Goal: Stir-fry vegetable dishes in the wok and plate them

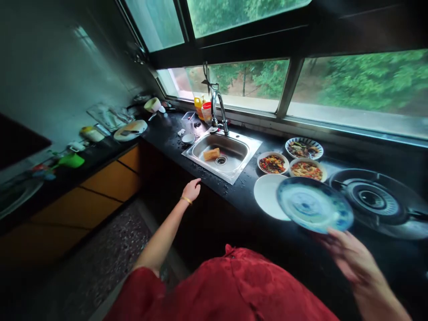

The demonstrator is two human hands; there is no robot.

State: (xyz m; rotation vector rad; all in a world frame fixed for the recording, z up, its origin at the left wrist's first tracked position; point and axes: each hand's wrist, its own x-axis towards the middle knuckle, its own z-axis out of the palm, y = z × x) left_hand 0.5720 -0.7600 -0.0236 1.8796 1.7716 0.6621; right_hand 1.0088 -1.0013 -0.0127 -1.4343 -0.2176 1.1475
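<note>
My right hand (349, 256) is closed on the near rim of a plate with a blue pattern (314, 205), slightly blurred by motion. That plate is raised over the counter and covers part of a white plate (267, 196) lying there. My left hand (191, 191) hovers in front of the counter edge near the sink, holding nothing, its thumb and forefinger apart; the other fingers are partly hidden. In the steel sink (239, 156) lies a yellowish-brown block (211, 154), like a sponge, beside the drain.
Dishes of cooked food stand behind the plates: a bowl (273, 164), another bowl (308, 170) and a striped-rim dish (304, 148). A gas stove (371, 200) is at the right. The faucet (219, 111) rises behind the sink, near a small white bowl (188, 138).
</note>
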